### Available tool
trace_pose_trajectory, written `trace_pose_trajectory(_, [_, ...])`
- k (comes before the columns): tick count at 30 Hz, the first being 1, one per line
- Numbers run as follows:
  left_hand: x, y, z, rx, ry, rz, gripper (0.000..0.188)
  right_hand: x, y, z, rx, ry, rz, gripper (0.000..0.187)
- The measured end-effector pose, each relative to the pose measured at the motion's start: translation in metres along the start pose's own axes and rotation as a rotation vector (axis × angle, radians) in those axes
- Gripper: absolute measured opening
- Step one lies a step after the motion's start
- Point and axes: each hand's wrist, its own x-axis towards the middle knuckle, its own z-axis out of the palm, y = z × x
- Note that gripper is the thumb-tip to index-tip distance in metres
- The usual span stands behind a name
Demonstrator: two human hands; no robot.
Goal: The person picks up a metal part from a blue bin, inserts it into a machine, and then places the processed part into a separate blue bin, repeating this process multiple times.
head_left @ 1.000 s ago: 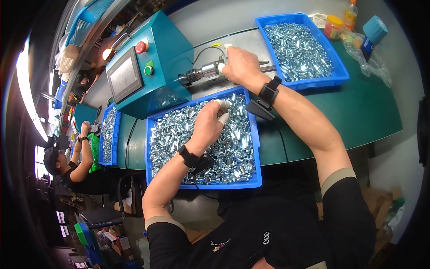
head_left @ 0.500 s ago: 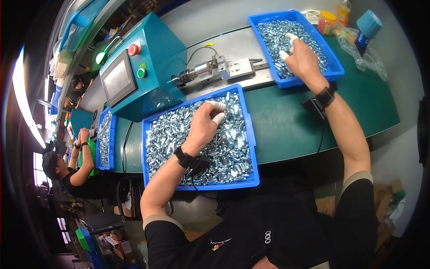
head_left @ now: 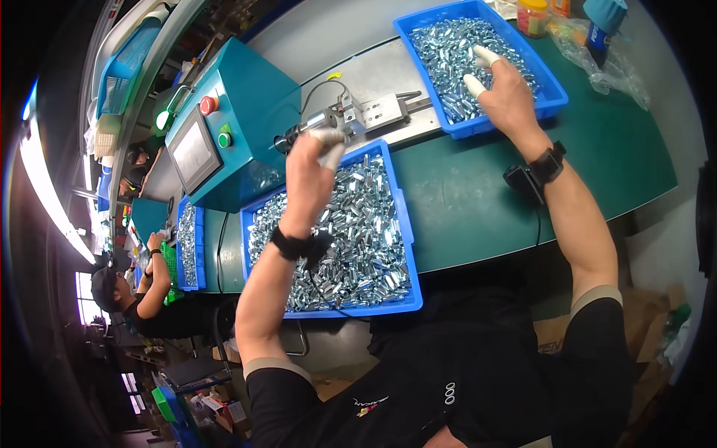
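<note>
My left hand [head_left: 310,172] is raised in front of the chuck [head_left: 295,136] of a teal bench machine [head_left: 250,112]. Its white-covered thumb and index finger curl toward each other, blurred, and anything between them is hidden. Below it, a large blue bin [head_left: 409,231] holds a heap of small shiny metal sleeves [head_left: 358,254]. My right hand [head_left: 511,101] hovers over a second blue bin [head_left: 556,101] of similar metal pieces [head_left: 448,56]. Its white-covered thumb and index finger are spread apart, with nothing visible between them.
A metal slide fixture [head_left: 385,110] lies between chuck and right bin. The machine carries a screen [head_left: 193,149], a red button [head_left: 208,105] and a green button [head_left: 225,140]. Jars and a plastic bag [head_left: 597,67] stand far right. A co-worker [head_left: 146,295] sits left beside another bin [head_left: 187,243].
My left hand has risen out of the large bin toward the chuck. My right hand stays over the far bin, its fingers slightly shifted. The whole view has tilted a little.
</note>
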Motion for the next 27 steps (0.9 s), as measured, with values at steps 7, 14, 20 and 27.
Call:
trace_pose_trajectory(7, [0.066, -0.023, 0.004, 0.291, -0.094, 0.115, 0.018, -0.007, -0.006, 0.001, -0.039, 0.010, -0.041, 0.051])
trace_pose_trajectory(14, [0.075, -0.029, 0.010, 0.381, -0.146, 0.175, 0.017, -0.007, -0.003, 0.000, -0.052, -0.006, -0.043, 0.048])
trace_pose_trajectory(20, [0.072, -0.029, 0.009, 0.417, -0.185, 0.261, 0.018, -0.006, -0.005, 0.000, -0.050, -0.003, -0.047, 0.046])
trace_pose_trajectory(27, [0.057, -0.020, 0.001, 0.384, -0.100, 0.330, 0.025, -0.014, -0.016, 0.008, 0.002, 0.051, -0.186, 0.046])
